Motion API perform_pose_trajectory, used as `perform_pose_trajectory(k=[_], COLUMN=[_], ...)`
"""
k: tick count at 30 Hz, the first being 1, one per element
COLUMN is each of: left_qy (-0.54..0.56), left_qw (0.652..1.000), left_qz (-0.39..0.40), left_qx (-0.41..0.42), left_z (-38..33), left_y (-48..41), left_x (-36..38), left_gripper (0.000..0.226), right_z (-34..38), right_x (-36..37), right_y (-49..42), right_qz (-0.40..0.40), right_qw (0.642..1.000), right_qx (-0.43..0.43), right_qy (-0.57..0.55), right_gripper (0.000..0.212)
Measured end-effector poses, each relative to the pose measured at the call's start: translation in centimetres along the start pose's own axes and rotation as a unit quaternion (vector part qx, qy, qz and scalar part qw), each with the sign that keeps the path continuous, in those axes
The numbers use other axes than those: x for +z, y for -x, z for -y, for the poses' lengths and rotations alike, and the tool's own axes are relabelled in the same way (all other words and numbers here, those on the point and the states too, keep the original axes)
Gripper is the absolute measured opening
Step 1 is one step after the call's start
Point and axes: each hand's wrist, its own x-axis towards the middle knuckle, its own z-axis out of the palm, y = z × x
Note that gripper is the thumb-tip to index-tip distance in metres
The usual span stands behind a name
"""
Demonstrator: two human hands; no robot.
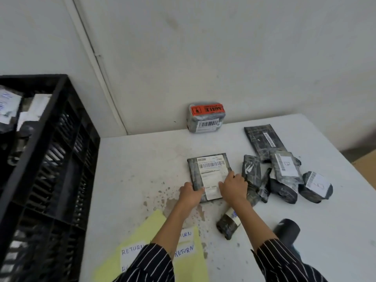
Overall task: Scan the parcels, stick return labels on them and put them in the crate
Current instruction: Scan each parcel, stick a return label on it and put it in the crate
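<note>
A flat grey parcel [209,169] with a white barcode label lies on the white table [132,169] in the middle. My left hand [190,193] grips its near left corner. My right hand [233,186] rests on its near right side, fingers pressing on the label. A yellow sheet [150,231] with white "RETURN" labels [131,251] lies at the table's near edge, partly under my forearms. The black slatted crate [46,159] stands at the left with several labelled parcels inside.
A heap of several grey parcels [284,174] sits right of my hands. A small parcel [227,224] lies under my right forearm. A parcel with an orange fragile sticker [206,117] leans on the wall. A black scanner [286,231] lies at the near right.
</note>
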Motion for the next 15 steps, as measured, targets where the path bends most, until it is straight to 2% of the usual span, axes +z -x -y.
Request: perform_pose_trajectory(k=[4, 8, 11, 15], left_qy=[0.124, 0.193, 0.242, 0.283], left_qw=[0.991, 0.980, 0.968, 0.958], left_qz=[-0.038, -0.043, -0.056, -0.051], left_qx=[-0.028, -0.034, -0.040, -0.003], left_z=[0.2, 0.9, 2.1, 3.4], left_y=[-0.3, 0.9, 2.3, 5.9], left_x=[0.4, 0.1, 0.0, -0.4], left_gripper=[0.045, 0.027, 0.034, 0.035], right_z=[-0.4, -0.8, -1.3, -2.6], right_x=[-0.3, -1.1, -1.5, -1.7], right_y=[-0.4, 0.1, 1.6, 5.2], right_qz=[0.010, 0.031, 0.025, 0.019], right_qw=[0.991, 0.957, 0.937, 0.904], right_qx=[0.037, 0.038, -0.009, -0.044], right_qy=[-0.129, -0.284, -0.347, -0.424], right_gripper=[0.061, 0.058, 0.057, 0.059])
